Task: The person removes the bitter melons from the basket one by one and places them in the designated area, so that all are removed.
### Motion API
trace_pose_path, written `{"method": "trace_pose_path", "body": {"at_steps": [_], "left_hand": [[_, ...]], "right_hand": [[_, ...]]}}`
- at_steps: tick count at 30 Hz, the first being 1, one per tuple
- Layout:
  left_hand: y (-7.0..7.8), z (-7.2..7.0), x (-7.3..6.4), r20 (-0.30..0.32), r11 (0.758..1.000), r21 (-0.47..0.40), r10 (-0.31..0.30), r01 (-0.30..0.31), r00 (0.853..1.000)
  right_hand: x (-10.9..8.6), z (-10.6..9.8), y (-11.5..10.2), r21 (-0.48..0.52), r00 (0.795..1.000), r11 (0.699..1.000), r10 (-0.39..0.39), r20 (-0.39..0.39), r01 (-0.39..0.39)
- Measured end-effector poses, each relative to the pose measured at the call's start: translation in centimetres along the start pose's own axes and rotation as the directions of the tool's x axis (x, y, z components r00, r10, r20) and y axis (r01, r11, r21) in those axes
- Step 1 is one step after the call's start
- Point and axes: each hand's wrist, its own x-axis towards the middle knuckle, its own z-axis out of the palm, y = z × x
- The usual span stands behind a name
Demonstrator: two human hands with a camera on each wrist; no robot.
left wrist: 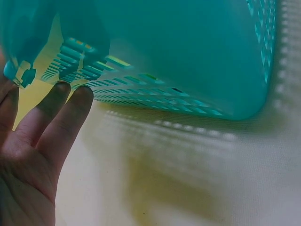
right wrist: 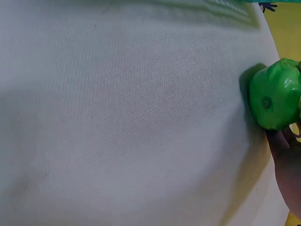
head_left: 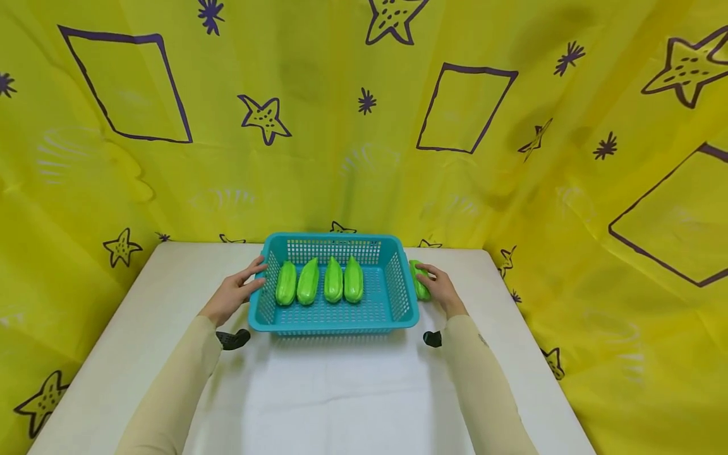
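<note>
A teal plastic basket [head_left: 341, 327] with openwork sides stands at the back of the table. Several bright green, ridged gourds [head_left: 308, 282] lie side by side in its left and middle part, narrow ends pointing away. At the basket's left rim, my left hand [head_left: 236, 292] touches the side; in the left wrist view its fingers [left wrist: 63, 122] are nearly straight against the wall. Just outside the right wall, my right hand [head_left: 440, 287] holds another green gourd [right wrist: 277, 96] between thumb and fingers. Most of that hand is out of the right wrist view.
A white cloth-covered table [head_left: 335, 392] extends in front of the basket. Yellow curtains [head_left: 318, 170] with dark stars and outlined shapes rise behind it and on both sides. Black wrist straps or mounts [head_left: 233, 340] show at both wrists.
</note>
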Motion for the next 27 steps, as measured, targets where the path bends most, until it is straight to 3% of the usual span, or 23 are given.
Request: {"method": "trace_pose_path", "body": {"at_steps": [16,27], "left_hand": [[0.71,-0.17,-0.21,0.003,1.000,0.010,-0.015,0.015,1.000],[0.41,-0.08,-0.10,0.006,1.000,-0.006,-0.017,0.017,1.000]], "right_hand": [[-0.21,0.21,-0.50,0.012,0.998,0.999,0.047,0.050,-0.047],[-0.12,0.32,-0.40,0.060,1.000,0.998,0.027,0.014,-0.028]]}}
